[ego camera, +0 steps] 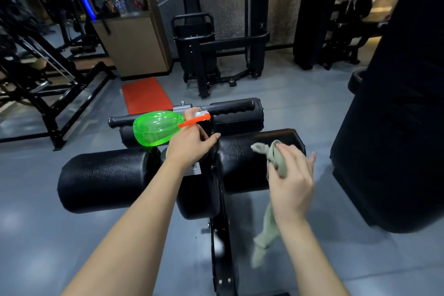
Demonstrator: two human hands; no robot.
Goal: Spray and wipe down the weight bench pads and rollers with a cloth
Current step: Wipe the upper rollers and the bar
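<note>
L hand [189,142] holds the green spray bottle [153,127] by its neck. The fingers are curled round the orange trigger [192,121] and the thumb sticks out to the R. The bottle is tipped on its side, fat end pointing L and nozzle end to the R. It hangs above the gap between the 2 near rollers and in front of the 2 far ones.

R hand [290,175] grips the grey-green cloth [276,158], bunched at the thumb side of the palm, w/ the other fingers only loosely bent and spread. 1 end of the cloth pokes out above the hand and the other end dangles below the wrist. The hand is a bit blurred. It's over the near R roller [242,158], but can't tell if the cloth is actually touching it.

The near L roller [103,178] is black and padded, level w/ the R one across the bench frame [223,247], which runs down the middle toward the camera. Behind them are the smaller far R roller [237,118] and far L roller [127,137], w/ a black grip handle [230,109] above.

On the grey floor [36,223] past the bench lies an orange mat [144,95]. A big black pad [396,127] stands upright at the R edge, and other black gym machines are further back.
</note>
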